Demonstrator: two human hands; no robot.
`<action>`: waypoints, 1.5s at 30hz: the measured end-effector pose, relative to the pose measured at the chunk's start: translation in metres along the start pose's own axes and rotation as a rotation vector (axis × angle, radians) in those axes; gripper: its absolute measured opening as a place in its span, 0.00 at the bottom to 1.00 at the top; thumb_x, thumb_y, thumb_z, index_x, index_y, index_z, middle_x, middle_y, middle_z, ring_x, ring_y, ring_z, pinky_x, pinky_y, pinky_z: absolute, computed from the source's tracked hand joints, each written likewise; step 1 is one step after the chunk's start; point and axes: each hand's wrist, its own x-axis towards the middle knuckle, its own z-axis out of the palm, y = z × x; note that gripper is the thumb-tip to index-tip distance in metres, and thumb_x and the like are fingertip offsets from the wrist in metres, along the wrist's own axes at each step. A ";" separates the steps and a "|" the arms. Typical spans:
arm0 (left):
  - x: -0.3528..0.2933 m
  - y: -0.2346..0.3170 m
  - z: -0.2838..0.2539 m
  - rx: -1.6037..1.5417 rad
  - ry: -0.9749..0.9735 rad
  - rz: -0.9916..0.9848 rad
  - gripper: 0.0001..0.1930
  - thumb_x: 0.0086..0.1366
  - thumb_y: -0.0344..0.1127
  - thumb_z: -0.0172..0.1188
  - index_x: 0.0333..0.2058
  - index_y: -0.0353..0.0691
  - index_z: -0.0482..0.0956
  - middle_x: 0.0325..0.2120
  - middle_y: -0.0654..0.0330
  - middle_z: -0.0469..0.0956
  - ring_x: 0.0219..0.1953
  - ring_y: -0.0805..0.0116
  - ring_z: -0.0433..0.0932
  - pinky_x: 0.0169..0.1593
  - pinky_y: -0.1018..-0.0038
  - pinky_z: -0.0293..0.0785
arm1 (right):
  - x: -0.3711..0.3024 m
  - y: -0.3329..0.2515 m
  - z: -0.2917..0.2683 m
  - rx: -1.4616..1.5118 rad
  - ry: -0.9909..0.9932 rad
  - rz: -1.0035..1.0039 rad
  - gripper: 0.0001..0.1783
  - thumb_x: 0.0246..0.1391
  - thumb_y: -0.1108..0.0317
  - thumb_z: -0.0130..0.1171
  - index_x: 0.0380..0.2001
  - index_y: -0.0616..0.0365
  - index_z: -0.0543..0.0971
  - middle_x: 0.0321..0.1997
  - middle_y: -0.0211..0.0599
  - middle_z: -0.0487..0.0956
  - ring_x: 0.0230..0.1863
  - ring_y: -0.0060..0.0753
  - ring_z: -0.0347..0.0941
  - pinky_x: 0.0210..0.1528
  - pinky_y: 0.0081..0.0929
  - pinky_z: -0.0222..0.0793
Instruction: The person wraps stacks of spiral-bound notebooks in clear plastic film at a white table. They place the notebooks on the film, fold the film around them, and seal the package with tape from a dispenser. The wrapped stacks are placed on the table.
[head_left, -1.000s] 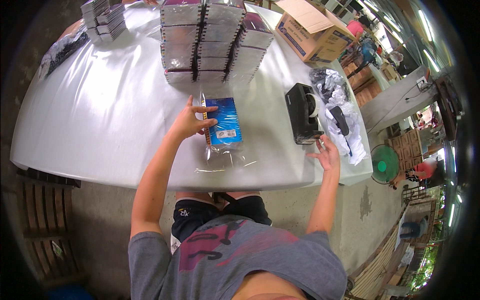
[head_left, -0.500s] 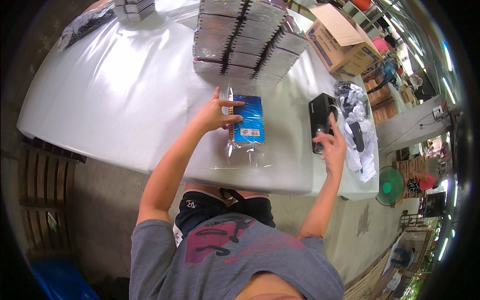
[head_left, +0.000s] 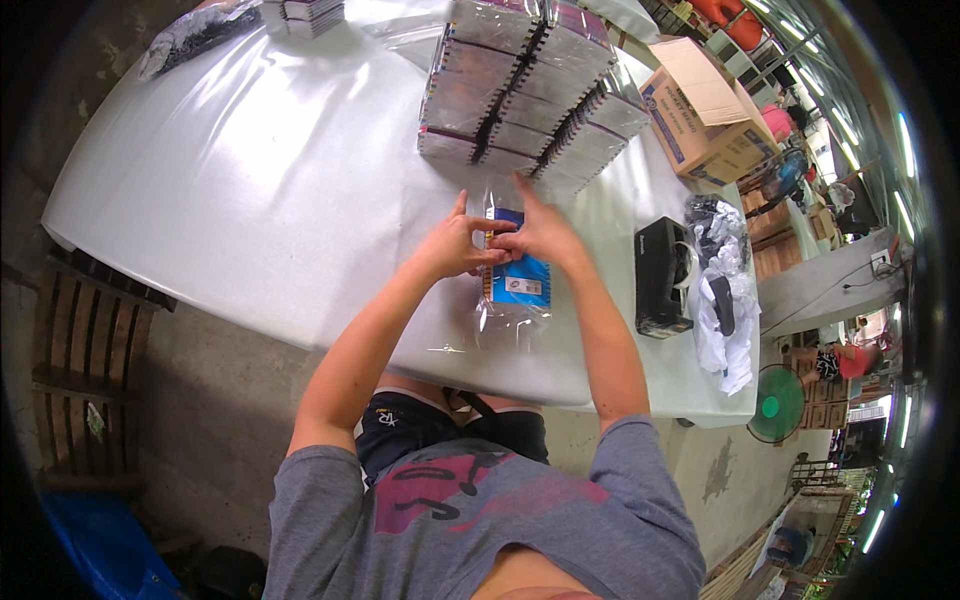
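A blue spiral-bound notebook (head_left: 533,272) lies on the table in loose clear plastic film, its coil along the left edge and a white label near its lower end. My left hand (head_left: 458,245) reaches over the coil side, fingers spread, with the thumb and a finger resting on the wrapped cover. From the right, my right hand (head_left: 548,235) lies over the upper part of the notebook. Its index finger points away from me and its thumb meets the left fingertips. Whether a small piece of anything sits between the fingertips cannot be made out.
Behind the notebook rise tall stacks of wrapped spiral notebooks (head_left: 530,95). To the right are a black box-like device (head_left: 660,280), apparently a tape dispenser, crumpled white plastic (head_left: 722,300) and an open cardboard box (head_left: 705,120). A smaller stack (head_left: 305,15) stands far left.
My right hand has moved left from the black device to the notebook, joining my left hand. The left hand keeps its place on the notebook. The whole view has shifted slightly.
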 end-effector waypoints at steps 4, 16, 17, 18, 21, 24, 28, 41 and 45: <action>0.000 -0.003 0.000 -0.108 -0.045 0.000 0.27 0.47 0.46 0.69 0.49 0.60 0.77 0.45 0.29 0.67 0.62 0.53 0.59 0.55 0.64 0.67 | -0.001 0.001 0.006 -0.368 0.176 0.078 0.63 0.30 0.55 0.74 0.67 0.48 0.47 0.29 0.48 0.80 0.29 0.38 0.79 0.35 0.32 0.75; -0.005 -0.015 0.009 0.139 0.041 0.105 0.32 0.50 0.57 0.65 0.55 0.61 0.70 0.60 0.29 0.49 0.60 0.44 0.60 0.60 0.61 0.62 | -0.032 0.057 0.011 -0.183 0.469 0.074 0.60 0.26 0.41 0.73 0.62 0.58 0.59 0.35 0.50 0.77 0.36 0.47 0.75 0.40 0.35 0.70; -0.011 -0.006 0.011 0.046 0.077 0.038 0.42 0.51 0.60 0.63 0.62 0.52 0.59 0.60 0.31 0.51 0.61 0.42 0.58 0.60 0.60 0.61 | -0.033 0.064 0.012 -0.085 0.387 0.086 0.56 0.31 0.41 0.71 0.60 0.61 0.61 0.38 0.50 0.76 0.40 0.46 0.74 0.43 0.34 0.69; -0.013 -0.014 0.023 0.015 0.208 0.042 0.45 0.51 0.61 0.63 0.62 0.44 0.57 0.59 0.32 0.53 0.60 0.42 0.60 0.59 0.59 0.61 | -0.034 0.067 0.014 0.007 0.301 0.085 0.52 0.35 0.41 0.69 0.58 0.64 0.63 0.42 0.51 0.75 0.44 0.44 0.73 0.46 0.33 0.68; -0.006 -0.010 0.040 -0.273 -0.049 -0.048 0.49 0.49 0.63 0.64 0.56 0.26 0.57 0.54 0.36 0.62 0.55 0.43 0.66 0.56 0.58 0.63 | -0.031 0.081 0.038 0.152 0.401 0.000 0.43 0.45 0.45 0.63 0.57 0.62 0.63 0.50 0.55 0.72 0.53 0.51 0.68 0.55 0.38 0.63; -0.015 0.007 0.061 -0.186 0.224 0.141 0.54 0.47 0.65 0.64 0.55 0.23 0.51 0.49 0.38 0.65 0.55 0.44 0.64 0.59 0.57 0.55 | -0.027 0.074 0.049 0.480 0.376 -0.093 0.40 0.48 0.53 0.63 0.60 0.60 0.60 0.54 0.51 0.69 0.56 0.45 0.66 0.57 0.34 0.61; -0.042 0.033 0.065 -0.585 0.390 0.328 0.61 0.43 0.59 0.71 0.62 0.31 0.38 0.64 0.42 0.40 0.66 0.49 0.46 0.66 0.62 0.45 | -0.070 0.028 0.038 0.820 0.443 -0.344 0.53 0.43 0.71 0.68 0.65 0.55 0.44 0.60 0.45 0.61 0.58 0.39 0.62 0.59 0.31 0.60; -0.063 0.062 0.067 -0.482 0.391 0.497 0.70 0.32 0.51 0.79 0.65 0.37 0.35 0.60 0.46 0.53 0.60 0.54 0.59 0.62 0.63 0.58 | -0.096 0.046 0.055 0.880 0.419 -0.519 0.65 0.27 0.71 0.76 0.66 0.53 0.45 0.64 0.41 0.58 0.62 0.36 0.59 0.62 0.34 0.60; -0.055 0.050 0.071 -0.697 0.229 0.309 0.71 0.33 0.49 0.79 0.65 0.36 0.32 0.59 0.48 0.55 0.60 0.56 0.60 0.62 0.63 0.59 | -0.086 0.049 0.062 0.965 0.457 -0.444 0.60 0.28 0.71 0.77 0.64 0.58 0.51 0.60 0.39 0.64 0.59 0.34 0.62 0.60 0.33 0.62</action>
